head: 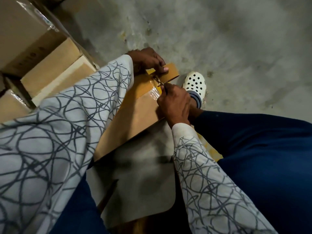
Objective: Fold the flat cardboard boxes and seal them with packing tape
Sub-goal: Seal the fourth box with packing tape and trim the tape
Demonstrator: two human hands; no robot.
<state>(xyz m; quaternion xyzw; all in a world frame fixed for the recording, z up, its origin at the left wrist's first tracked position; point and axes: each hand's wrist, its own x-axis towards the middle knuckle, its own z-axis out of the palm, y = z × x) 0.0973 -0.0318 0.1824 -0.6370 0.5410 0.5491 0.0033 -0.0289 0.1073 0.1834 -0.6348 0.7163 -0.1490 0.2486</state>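
Observation:
A brown cardboard box [135, 115] lies between my knees, running away from me. Shiny clear packing tape [152, 92] crosses its top near the far end. My left hand [148, 60] holds that far end, fingers curled over the edge and the thumb pressing down on the flap. Just nearer, my right hand [173, 103] grips a thin cutting tool [163, 84], whose tip meets the tape at the seam. My right hand hides most of the tool, so its kind is unclear.
Several taped cardboard boxes [33, 41] are stacked at the left. A grey rounded board [143, 174] lies under the box's near end. My foot in a white clog [194, 85] rests on the concrete floor [236, 48] to the right.

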